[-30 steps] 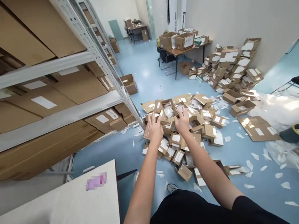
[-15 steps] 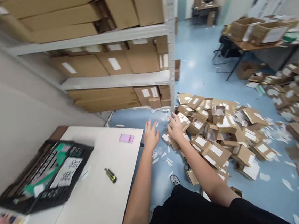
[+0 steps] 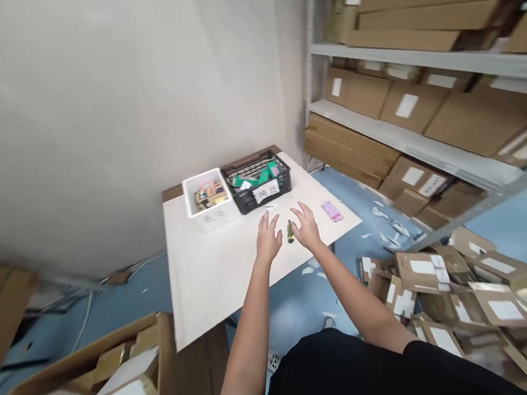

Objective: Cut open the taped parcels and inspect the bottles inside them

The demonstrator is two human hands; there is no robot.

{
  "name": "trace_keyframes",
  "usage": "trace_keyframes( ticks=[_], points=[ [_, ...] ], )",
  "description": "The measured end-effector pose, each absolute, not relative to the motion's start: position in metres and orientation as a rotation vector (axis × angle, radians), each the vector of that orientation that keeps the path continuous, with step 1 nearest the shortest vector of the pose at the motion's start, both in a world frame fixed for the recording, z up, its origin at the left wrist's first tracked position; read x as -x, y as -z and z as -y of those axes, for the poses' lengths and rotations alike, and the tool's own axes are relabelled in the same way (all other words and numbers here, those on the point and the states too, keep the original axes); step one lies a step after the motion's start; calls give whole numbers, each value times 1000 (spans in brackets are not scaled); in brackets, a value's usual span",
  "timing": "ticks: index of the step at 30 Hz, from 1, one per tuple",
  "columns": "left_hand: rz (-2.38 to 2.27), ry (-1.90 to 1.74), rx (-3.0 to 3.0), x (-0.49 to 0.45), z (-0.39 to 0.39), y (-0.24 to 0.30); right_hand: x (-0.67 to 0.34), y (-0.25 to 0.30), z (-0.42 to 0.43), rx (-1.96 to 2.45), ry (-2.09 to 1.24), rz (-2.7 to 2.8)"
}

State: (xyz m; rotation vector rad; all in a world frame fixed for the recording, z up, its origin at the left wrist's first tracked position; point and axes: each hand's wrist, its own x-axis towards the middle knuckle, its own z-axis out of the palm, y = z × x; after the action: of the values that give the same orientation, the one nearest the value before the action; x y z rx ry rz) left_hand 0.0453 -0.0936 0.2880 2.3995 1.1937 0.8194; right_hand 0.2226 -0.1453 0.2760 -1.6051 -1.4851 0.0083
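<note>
My left hand [image 3: 267, 237] and my right hand [image 3: 306, 225] are held out over the white table [image 3: 196, 271], fingers spread, with nothing in either. Between them lies a yellow-and-black box cutter [image 3: 290, 232], nearest to my right hand's thumb; whether it is touched I cannot tell. A pinkish-purple item [image 3: 332, 211], blurred out by pixels, rests right of my right hand. Beyond my hands stands a black plastic crate [image 3: 285, 182] with green packets inside and a labelled front. Beside it on the left is a white bin [image 3: 214, 217] holding small packages.
A large carton [image 3: 166, 353] full of small boxes stands at the lower left. Metal shelving [image 3: 406, 136] with long cartons lines the right. Opened cardboard boxes [image 3: 494, 300] are heaped on the blue floor at the lower right, with paper scraps around.
My view has swung left, from the box heap to the table. My hands, open in both frames, now appear over the table around the box cutter instead of beyond its edge.
</note>
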Motion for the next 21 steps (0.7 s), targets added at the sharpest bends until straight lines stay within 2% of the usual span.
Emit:
trace_keyframes(
  ticks=[6, 13, 17, 21],
  points=[
    [-1598, -963, -2215, 153, 108, -285, -46, -268, 106, 1394, -169, 1777],
    [-2133, -1029, -1769, 378, 188, -259, 176, -246, 98, 1015, -454, 2165],
    [-2411, -1107, -1405, 467, 256, -234, 286, -237, 119, 768, -615, 2370],
    [-2577, -1070, -1092, 515, 316, -206, 368, -218, 137, 565, -739, 2521]
  ],
)
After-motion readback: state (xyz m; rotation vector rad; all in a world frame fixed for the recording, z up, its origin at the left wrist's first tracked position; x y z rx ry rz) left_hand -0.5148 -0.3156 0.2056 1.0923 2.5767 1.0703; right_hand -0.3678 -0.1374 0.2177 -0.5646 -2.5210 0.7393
